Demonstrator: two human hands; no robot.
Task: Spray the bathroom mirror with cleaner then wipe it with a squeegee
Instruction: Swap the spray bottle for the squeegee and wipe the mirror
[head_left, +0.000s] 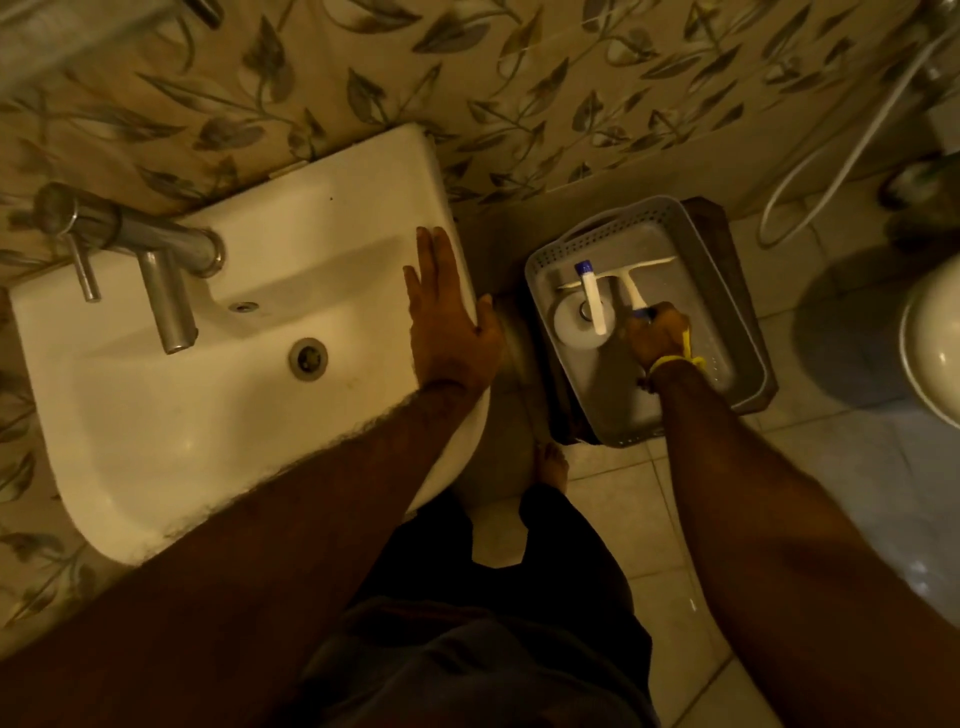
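Note:
A grey plastic basket (696, 223) stands on a low dark stool right of the sink. Inside it lie a white squeegee (631, 280) and a white spray bottle (589, 299) with a blue-tipped nozzle, seen from above. My right hand (657, 338), with a yellow thread round the wrist, reaches into the basket and is closed round the squeegee's handle end. My left hand (447, 322) rests flat, fingers spread, on the right rim of the white sink (208, 415). The mirror is out of view.
A steel tap (150, 260) juts over the basin from the leaf-patterned tiled wall. A toilet bowl's edge (935, 338) shows at the far right, with a hose (810, 171) hanging near it. My bare foot (550, 462) stands on the tiled floor between sink and stool.

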